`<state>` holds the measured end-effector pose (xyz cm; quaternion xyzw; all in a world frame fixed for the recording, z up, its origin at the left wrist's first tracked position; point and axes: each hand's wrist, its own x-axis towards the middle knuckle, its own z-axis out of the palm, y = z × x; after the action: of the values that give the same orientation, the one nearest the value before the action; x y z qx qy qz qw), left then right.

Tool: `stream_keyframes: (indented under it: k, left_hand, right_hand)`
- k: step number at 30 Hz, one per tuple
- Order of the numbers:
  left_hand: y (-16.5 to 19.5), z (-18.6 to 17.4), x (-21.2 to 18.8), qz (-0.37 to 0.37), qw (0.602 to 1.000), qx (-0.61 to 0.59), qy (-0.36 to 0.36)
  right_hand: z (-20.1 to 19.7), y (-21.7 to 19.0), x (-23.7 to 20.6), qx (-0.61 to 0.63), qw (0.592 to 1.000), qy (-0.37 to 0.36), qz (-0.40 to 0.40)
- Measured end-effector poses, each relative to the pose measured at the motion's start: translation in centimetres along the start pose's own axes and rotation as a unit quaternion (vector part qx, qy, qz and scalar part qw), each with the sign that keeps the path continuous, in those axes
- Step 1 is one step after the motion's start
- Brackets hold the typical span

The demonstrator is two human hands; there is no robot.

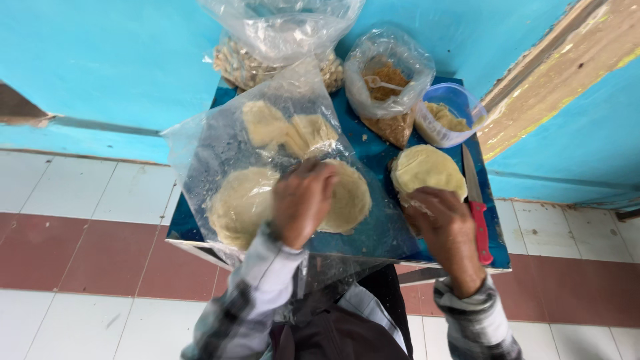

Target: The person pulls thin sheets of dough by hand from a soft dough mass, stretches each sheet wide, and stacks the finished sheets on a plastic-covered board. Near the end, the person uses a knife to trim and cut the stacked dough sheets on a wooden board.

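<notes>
My left hand (pixel 303 200) presses flat on a dough round (pixel 347 197) over the plastic sheet (pixel 213 147). My right hand (pixel 443 223) grips another round (pixel 427 170) near the blue table (pixel 380 157) edge — the knife (pixel 477 207) just beside it, little room. Bags (pixel 280 40) crowd the back; my right fingertips are hidden.

Makeshift food-prep spot: dough rounds (pixel 427 170), small table (pixel 373 157)
</notes>
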<state>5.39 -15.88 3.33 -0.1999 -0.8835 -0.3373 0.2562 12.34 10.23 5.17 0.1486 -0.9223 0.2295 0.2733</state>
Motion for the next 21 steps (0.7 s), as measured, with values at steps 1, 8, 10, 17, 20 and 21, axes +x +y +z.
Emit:
stream_keyframes:
  k: [1,8,10,17,20,21]
  left_hand:
    - [-0.5,-1.6,-1.2,-0.01,1.0,0.013,0.024]
    - [0.1,-3.8,-6.9,-0.146,0.988,-0.037,0.016]
    - [-0.3,-3.5,-7.4,-0.143,0.987,-0.073,0.014]
    - [-0.5,-2.2,-7.7,-0.138,0.986,-0.087,0.019]
    - [-0.5,-1.9,-7.3,-0.144,0.989,-0.033,-0.001]
    - [-0.7,-1.9,-7.0,-0.141,0.989,-0.032,0.005]
  right_hand:
    - [1.0,-1.2,0.2,0.029,0.999,-0.01,-0.015]
    - [7.4,-7.6,1.8,0.072,0.987,-0.104,-0.096]
    - [8.7,-8.3,2.0,0.066,0.987,-0.099,-0.108]
    - [11.5,-7.7,2.5,0.065,0.994,-0.075,0.054]
    - [12.8,-7.3,3.3,0.092,0.992,-0.074,0.033]
    - [12.9,-7.0,3.6,0.131,0.987,-0.085,0.038]
